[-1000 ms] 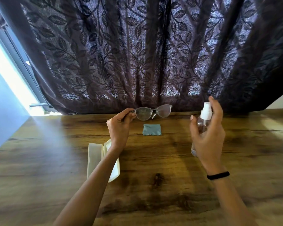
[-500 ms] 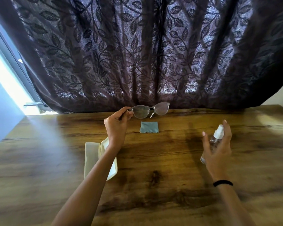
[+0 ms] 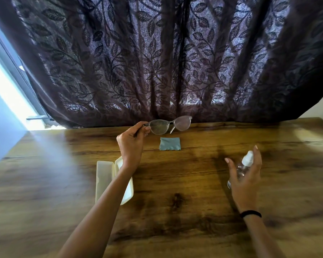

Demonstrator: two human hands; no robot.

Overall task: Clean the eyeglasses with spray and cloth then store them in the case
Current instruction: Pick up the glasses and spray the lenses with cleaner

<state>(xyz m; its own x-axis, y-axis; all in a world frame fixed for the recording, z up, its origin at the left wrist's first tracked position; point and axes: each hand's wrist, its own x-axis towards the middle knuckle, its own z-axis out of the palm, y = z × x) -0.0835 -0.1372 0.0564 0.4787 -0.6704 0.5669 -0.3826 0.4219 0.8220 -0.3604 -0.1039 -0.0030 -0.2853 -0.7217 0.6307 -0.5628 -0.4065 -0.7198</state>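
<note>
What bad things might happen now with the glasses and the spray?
The left hand holds the eyeglasses by just one end, above the table, so they might slip and drop. The spray bottle is tilted in the right hand; set down like that, it may tip over. The left forearm crosses over the open case and could bump it.

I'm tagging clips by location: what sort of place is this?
Probably a room at home: a wooden table pushed up to a bright window, which a dark leaf-patterned curtain mostly covers.
</note>
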